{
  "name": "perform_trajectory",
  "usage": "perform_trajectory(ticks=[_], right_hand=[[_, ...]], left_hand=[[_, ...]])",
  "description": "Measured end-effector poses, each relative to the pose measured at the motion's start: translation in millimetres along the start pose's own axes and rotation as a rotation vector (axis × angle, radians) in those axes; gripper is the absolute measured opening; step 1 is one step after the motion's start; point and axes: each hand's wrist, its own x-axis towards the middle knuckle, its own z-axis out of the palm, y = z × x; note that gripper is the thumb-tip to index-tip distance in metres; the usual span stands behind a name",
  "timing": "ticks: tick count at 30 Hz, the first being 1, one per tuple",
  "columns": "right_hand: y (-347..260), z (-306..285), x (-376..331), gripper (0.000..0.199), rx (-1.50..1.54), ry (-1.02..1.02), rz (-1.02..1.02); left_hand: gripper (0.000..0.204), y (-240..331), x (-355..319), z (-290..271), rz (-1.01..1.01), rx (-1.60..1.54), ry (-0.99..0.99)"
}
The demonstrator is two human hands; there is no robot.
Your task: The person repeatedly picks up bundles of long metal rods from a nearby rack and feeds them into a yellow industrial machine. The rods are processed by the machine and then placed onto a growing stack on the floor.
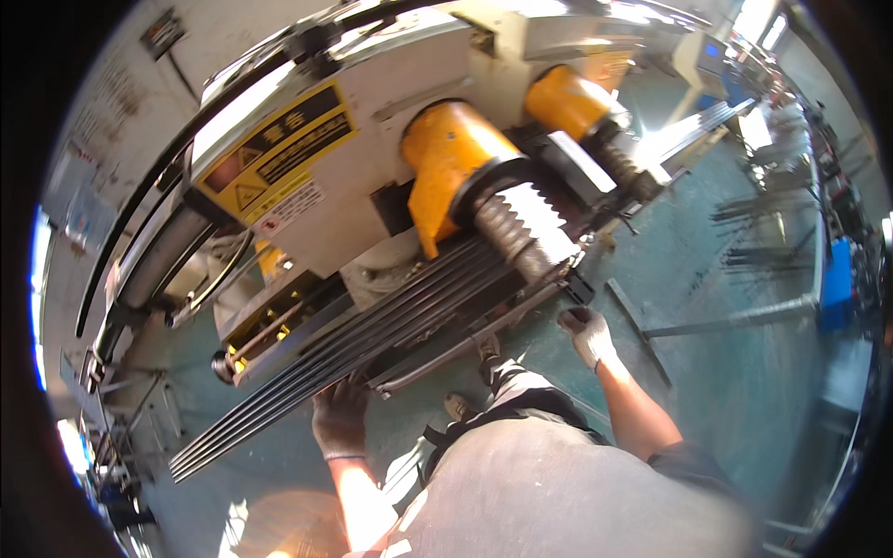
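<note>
Several long dark metal bars lie side by side, running from the lower left up under the machine's ribbed roller. My left hand, in a work glove, is up against the near edge of the bars, left of my body. Its fingertips are partly hidden there, so its grip does not show. In a pale glove, my right hand is closed just below a small dark block at the machine's near edge. What its curled fingers hold, if anything, I cannot make out.
The large machine with yellow roller housings stands ahead. A narrow metal rail edges its near side. To the right are a metal frame and a blurred rack with dark rods. The floor is green.
</note>
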Motion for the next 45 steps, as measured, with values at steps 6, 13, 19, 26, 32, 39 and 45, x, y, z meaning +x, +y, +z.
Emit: perform_trajectory(ticks=[6, 13, 19, 26, 32, 39, 45], right_hand=[[-101.1, -36.1, -3.3, 0.050, 0.652, 0.257, -0.263], [-162.4, -37.8, 27.4, 0.039, 0.991, 0.231, -0.239], [-150.6, -41.1, 56.8, 0.033, 1.077, 0.132, -0.255], [-181.2, -56.3, 58.3, 0.032, 1.141, 0.146, -0.160], [-194.1, -77.7, 68.9, 0.040, 1.096, 0.066, -0.184], [-196.2, -69.3, 99.8, 0.048, 1.101, 0.029, -0.250], [-182.0, -79.9, 114.3, 0.043, 1.022, 0.118, -0.518]], left_hand=[[0.037, 26.2, -15.5, 21.3, 0.098, 0.096, -0.066], [0.066, 69.9, -36.4, 10.7, 0.384, 0.068, -0.255], [0.056, 72.5, -67.8, 110.3, 0.535, 0.053, 0.234], [0.050, 118.7, -84.6, 140.1, 1.046, 1.004, 0.612], [0.049, 212.2, -80.3, 196.6, 1.320, 1.757, 0.699], [0.067, 165.9, -83.1, 396.8, 0.981, 0.660, 0.119], [0.040, 111.7, -33.7, 494.8, 0.948, 0.653, 0.035]])
